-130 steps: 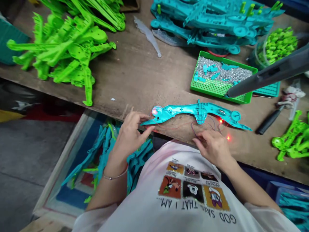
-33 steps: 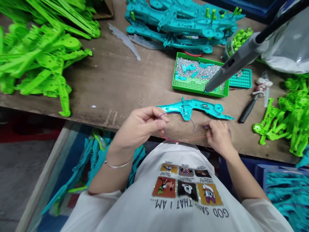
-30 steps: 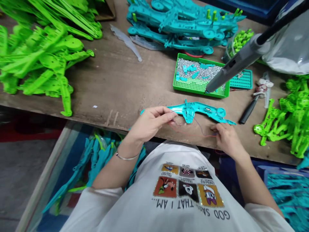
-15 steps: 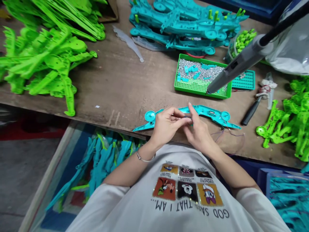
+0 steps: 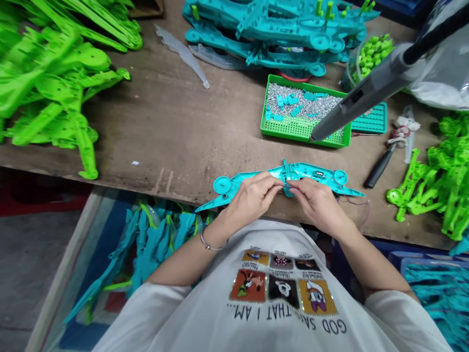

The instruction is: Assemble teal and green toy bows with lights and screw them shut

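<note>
Teal shell [image 5: 322, 173] lies flat at the desk's [image 5: 176, 122] near edge, long axis left-right, tail tip overhanging on the left. That puts it right in front of the torso, so both hands reach it with elbows tucked.

Left hand [image 5: 252, 198]: grip closed, thumb and forefinger pinched on the shell's centre hub. Right hand [image 5: 317, 203]: same, grip closed on the hub from the right, fingertips nearly touching the left's. Both look like fine pinches for something small. I can't tell if a wire sits between the fingers.

Thin wires [image 5: 353, 201] trail loose from the shell's right end onto the desk, just beside the right wrist.

Layout reads as a work cell:
- green tray [image 5: 304, 138] of screws and small teal bits just beyond the shell, within an easy reach
- hanging screwdriver [image 5: 362, 93] tip-down over the tray's right end, apart from both hands
- black-handled tool [image 5: 377, 171] to the right of the shell, not touching it
- green parts pile [image 5: 47, 83] far left, another green pile [image 5: 439, 181] at right, teal stack [image 5: 286, 29] at the far edge
- crate [image 5: 78, 234] of teal shells below the desk's near edge, on the left
</note>
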`<state>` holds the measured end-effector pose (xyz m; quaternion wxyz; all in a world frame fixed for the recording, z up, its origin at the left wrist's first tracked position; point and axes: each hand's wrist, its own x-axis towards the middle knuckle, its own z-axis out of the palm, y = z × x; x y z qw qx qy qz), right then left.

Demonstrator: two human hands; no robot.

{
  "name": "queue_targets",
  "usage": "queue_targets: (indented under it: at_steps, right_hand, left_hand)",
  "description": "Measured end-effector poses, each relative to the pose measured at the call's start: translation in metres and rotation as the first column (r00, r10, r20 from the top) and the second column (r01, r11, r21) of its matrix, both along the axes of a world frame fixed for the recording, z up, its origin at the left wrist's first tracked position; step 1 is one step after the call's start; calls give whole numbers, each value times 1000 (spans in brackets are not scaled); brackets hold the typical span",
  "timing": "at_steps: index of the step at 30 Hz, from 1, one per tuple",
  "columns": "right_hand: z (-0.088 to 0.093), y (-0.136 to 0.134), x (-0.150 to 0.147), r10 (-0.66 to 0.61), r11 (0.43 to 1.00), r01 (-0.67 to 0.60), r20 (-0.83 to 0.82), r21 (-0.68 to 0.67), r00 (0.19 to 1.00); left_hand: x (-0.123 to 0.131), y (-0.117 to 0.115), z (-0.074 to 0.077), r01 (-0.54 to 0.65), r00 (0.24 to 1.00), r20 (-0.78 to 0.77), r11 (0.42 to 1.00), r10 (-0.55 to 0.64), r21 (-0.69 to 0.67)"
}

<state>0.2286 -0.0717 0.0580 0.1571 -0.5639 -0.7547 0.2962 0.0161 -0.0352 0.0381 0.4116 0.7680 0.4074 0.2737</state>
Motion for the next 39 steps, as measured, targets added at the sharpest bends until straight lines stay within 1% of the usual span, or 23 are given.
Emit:
queue_targets:
  at_steps: [2,4,6,8,10,12,14,16,18,21,24,27,29,31,33,34,36,38,39]
  right_hand:
    - [0,-2,2,0,999,-3,73,45,997]
    - [1,-2,4,-1,994,-13,129,108,992]
    - [1,0,7,2,985,-30,162,170,987]
    - [3,5,12,-4,979,-36,190,202,982]
    - [7,10,18,-19,980,-30,241,197,970]
    - [12,17,24,-41,985,-18,337,170,941]
    - [19,22,29,-52,990,-12,453,138,890]
    - [24,27,31,-51,994,-12,545,111,837]
    - [27,29,28,-49,996,-8,595,92,802]
    - [27,31,22,-41,998,-2,629,67,777]
    - [27,32,17,-38,996,-23,663,82,747]
    - [28,32,14,-45,995,-32,695,97,717]
    - [29,32,12,-40,996,-23,695,81,718]
    - [28,34,10,-29,999,-1,676,44,736]
    - [26,38,9,-16,1000,29,646,-9,763]
    - [24,41,9,-8,998,40,627,-37,779]
    - [20,48,12,2,995,55,575,-81,818]
    - [15,55,17,3,990,70,504,-125,864]
    - [12,58,20,-1,986,79,466,-147,885]
  left_hand:
    - [1,-1,-1,-13,997,-73,1000,11,-22]
    - [3,0,-4,-50,993,-112,996,42,-70]
    - [6,1,-6,-91,992,-102,987,78,-132]
    - [8,2,-9,-130,991,-64,974,120,-184]
    - [10,2,-11,-134,991,-8,966,136,-221]
    - [10,1,-13,-97,994,36,969,108,-227]
    - [7,-1,-14,-74,996,36,981,82,-178]
    - [4,-2,-15,-93,996,-7,991,93,-92]
    - [1,-4,-17,-118,992,-45,993,117,-21]
    - [1,-8,-19,-131,989,-66,991,131,8]
    - [3,-17,-22,-171,985,-30,984,170,-53]
    - [5,-26,-25,-208,977,1,966,211,-152]
    - [6,-31,-27,-221,973,13,948,230,-230]
    - [6,-36,-29,-225,966,46,912,256,-343]
    - [8,-42,-32,-215,940,129,841,316,-496]
    - [9,-45,-34,-198,913,184,790,364,-581]
    - [12,-50,-36,-137,827,284,664,485,-735]
    - [16,-53,-35,-68,717,334,538,612,-840]
    - [19,-54,-34,-40,665,339,485,665,-873]
